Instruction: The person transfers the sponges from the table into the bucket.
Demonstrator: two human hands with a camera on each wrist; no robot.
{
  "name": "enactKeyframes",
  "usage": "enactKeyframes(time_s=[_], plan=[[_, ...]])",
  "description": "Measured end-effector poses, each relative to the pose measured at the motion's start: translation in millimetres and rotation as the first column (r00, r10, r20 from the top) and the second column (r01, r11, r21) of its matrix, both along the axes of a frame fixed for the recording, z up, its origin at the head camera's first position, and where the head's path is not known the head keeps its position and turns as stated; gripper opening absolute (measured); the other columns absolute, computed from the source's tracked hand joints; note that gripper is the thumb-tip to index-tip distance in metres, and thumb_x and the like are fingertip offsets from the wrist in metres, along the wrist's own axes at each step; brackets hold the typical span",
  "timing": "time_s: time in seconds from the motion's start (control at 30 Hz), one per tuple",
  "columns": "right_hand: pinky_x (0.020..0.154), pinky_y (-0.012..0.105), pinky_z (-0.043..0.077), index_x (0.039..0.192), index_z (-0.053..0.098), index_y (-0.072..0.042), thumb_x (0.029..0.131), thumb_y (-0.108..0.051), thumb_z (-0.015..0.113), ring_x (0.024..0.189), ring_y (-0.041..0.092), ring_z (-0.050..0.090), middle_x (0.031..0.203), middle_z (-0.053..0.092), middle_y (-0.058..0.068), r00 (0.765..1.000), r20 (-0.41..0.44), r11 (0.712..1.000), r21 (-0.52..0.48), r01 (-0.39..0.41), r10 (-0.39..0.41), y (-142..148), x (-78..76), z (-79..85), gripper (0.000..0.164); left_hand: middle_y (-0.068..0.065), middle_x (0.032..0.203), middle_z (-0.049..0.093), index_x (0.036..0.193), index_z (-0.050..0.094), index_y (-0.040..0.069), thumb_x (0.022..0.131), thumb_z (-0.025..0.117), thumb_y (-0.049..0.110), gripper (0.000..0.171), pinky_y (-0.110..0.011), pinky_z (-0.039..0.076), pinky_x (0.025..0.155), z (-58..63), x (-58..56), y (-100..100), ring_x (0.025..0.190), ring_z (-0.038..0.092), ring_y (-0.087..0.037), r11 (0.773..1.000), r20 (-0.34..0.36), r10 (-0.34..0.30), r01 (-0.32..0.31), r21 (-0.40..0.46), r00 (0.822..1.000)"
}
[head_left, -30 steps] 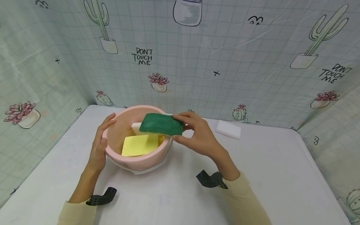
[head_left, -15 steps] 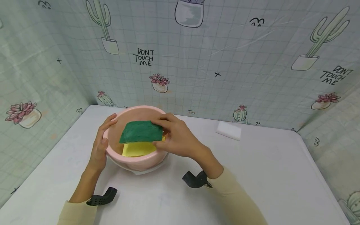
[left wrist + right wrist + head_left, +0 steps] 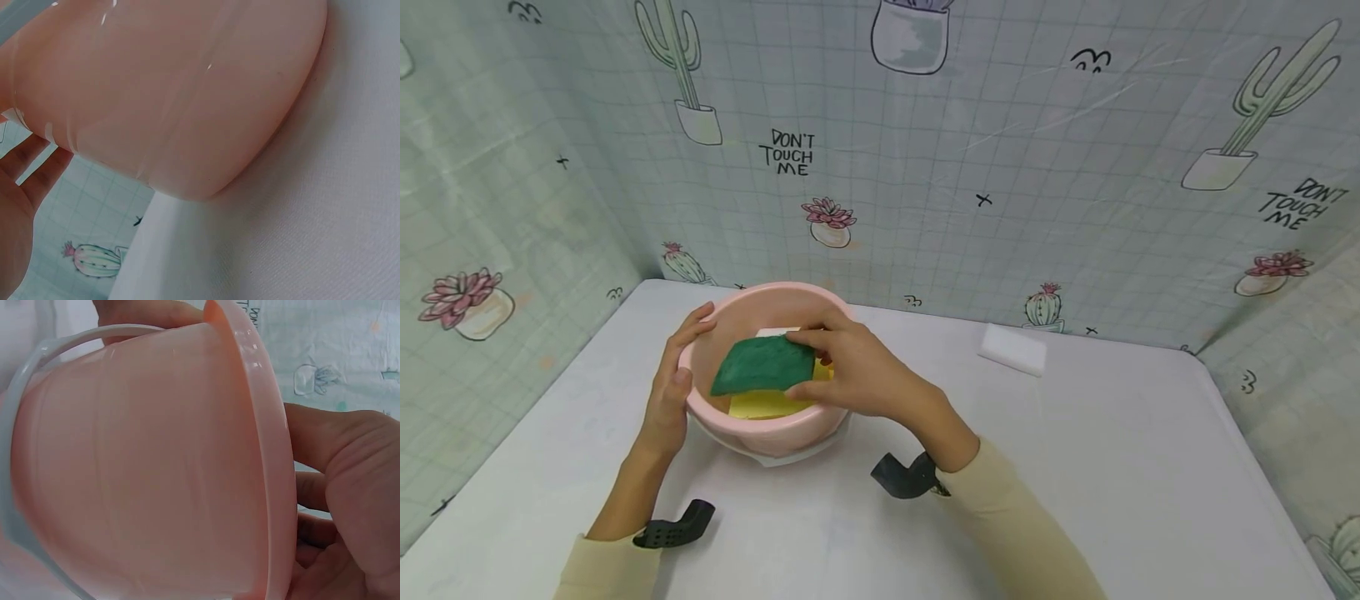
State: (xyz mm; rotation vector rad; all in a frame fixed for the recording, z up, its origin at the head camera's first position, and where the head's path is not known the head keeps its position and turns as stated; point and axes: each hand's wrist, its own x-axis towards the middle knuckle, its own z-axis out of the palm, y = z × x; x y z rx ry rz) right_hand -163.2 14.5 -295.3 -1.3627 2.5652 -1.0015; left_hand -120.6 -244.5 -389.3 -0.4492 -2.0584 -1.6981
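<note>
My right hand (image 3: pixel 868 371) pinches a green scouring sponge (image 3: pixel 763 364) between thumb and fingers, inside the opening of a pink bucket (image 3: pixel 775 293). Beneath the sponge a yellow sponge (image 3: pixel 760 406) shows, and behind it part of a white block (image 3: pixel 777 332). My left hand (image 3: pixel 668 392) holds the bucket's left side, thumb and fingertips at the rim. In the left wrist view its fingers (image 3: pixel 47 178) lie against the outer wall, their tips hidden. From the right wrist view, the bucket wall (image 3: pixel 162 469) covers the sponge, and my right hand (image 3: pixel 350 494) reaches past the rim.
A white rectangular block (image 3: pixel 1013 349) lies on the white table (image 3: pixel 1112 467) to the right of the bucket. A pale handle (image 3: pixel 19 425) hangs down around the bucket's outside. Behind the table hangs a cactus-print cloth (image 3: pixel 910 167).
My right hand has carried the green scouring sponge leftward from the bucket's right rim and lowered it over the yellow sponge. The left hand has stayed on the bucket.
</note>
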Motion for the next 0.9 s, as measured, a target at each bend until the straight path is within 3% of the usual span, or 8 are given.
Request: enactKeyframes(time_s=[0.27,0.57,0.77,0.9], plan=[[0.093,0.017,0.039,0.13,0.058,-0.003,0.083,-0.028,0.075,0.117,0.013,0.043,0.131,0.045,0.008,1.0,0.017,0.998,0.056,-0.014,0.013,-4,3.2,2.8,0.056,-0.003,0.155,0.025,0.14,0.042,0.006,0.095,0.04,0.046,0.06,-0.041,0.013,0.113,-0.9,-0.7,1,0.143,0.015,-0.023,1.0,0.002,0.009,-0.009,-0.012,1.0],[0.091,0.018,0.04,0.127,0.061,-0.005,0.082,-0.025,0.075,0.111,0.015,0.046,0.121,0.055,0.006,0.998,-0.057,0.989,0.146,-0.03,0.038,-15,2.9,6.4,0.051,-0.001,0.155,0.025,0.14,0.042,0.007,0.096,0.04,0.046,0.059,-0.043,0.014,0.114,-1.4,-0.4,0,0.143,0.016,-0.022,0.999,0.011,0.026,-0.026,-0.03,1.0],[0.095,0.018,0.039,0.131,0.058,-0.005,0.082,-0.028,0.076,0.114,0.013,0.047,0.128,0.052,0.006,1.0,-0.014,0.982,0.187,-0.007,0.009,-16,3.5,8.0,0.057,0.0,0.155,0.025,0.141,0.041,0.007,0.095,0.04,0.047,0.061,-0.045,0.013,0.113,-1.8,0.2,0,0.143,0.015,-0.022,0.999,0.021,0.029,-0.029,-0.031,0.999],[0.096,0.018,0.038,0.129,0.06,-0.006,0.082,-0.031,0.076,0.118,0.014,0.043,0.127,0.052,0.005,0.999,-0.033,0.984,0.177,-0.001,0.007,-15,3.3,7.7,0.056,0.0,0.155,0.025,0.141,0.041,0.007,0.095,0.04,0.047,0.061,-0.045,0.013,0.113,-1.7,1.0,-1,0.143,0.015,-0.022,0.999,0.024,0.031,-0.031,-0.027,0.999]])
